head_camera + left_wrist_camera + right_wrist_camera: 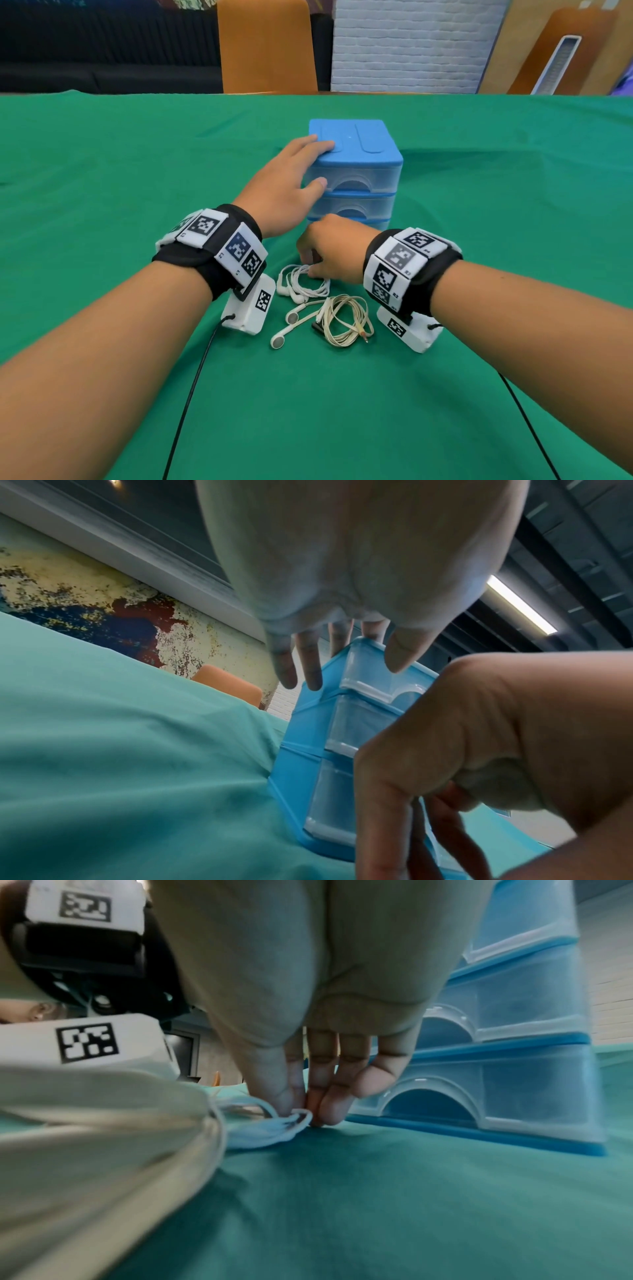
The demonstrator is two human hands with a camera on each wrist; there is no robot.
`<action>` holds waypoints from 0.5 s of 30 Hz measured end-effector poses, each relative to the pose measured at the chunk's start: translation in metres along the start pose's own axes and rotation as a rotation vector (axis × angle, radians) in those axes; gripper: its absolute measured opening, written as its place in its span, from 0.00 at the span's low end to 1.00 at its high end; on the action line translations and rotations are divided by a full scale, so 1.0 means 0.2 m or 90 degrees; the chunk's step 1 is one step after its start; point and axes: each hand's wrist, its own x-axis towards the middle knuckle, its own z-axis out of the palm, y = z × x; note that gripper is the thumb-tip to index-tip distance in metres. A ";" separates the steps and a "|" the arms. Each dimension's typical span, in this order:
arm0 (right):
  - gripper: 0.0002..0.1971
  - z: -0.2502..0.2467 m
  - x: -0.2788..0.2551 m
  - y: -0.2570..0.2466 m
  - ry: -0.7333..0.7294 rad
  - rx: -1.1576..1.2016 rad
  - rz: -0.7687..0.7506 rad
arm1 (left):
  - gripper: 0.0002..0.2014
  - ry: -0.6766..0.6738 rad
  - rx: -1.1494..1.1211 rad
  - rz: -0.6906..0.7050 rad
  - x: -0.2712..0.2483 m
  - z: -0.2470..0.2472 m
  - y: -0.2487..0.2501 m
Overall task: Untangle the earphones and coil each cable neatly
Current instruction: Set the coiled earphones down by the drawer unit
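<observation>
A coiled white earphone set [301,284] lies on the green cloth just in front of a small blue drawer unit [363,161]. My right hand [310,270] pinches the far side of that coil between thumb and fingertips; the right wrist view shows the pinched bundle of white cable [274,1129] on the cloth. A loosely coiled cream earphone set [346,318] lies nearer me, its two earbuds [278,341] spread to the left. My left hand [308,168] rests on the drawer unit, straight fingers on the lid, thumb against the top drawer's front.
The drawer unit [531,1069] has three clear drawers, all closed. Green tablecloth [479,205] covers the whole table. An orange chair [267,48] stands beyond the far edge. Black camera cables [191,394] trail from both wrists toward me.
</observation>
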 end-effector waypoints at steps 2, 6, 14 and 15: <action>0.03 0.01 0.01 -0.01 0.000 -0.036 -0.006 | 0.25 -0.001 -0.005 0.002 0.00 0.00 0.00; 0.05 0.05 0.01 0.00 -0.012 -0.094 -0.006 | 0.23 -0.008 -0.039 -0.004 0.01 -0.01 0.00; 0.08 -0.06 -0.13 0.07 0.135 -0.046 -0.026 | 0.20 0.016 -0.165 -0.042 0.02 -0.02 0.04; 0.07 -0.07 -0.16 0.09 0.171 -0.036 -0.028 | 0.18 0.035 -0.184 -0.055 0.02 -0.02 0.05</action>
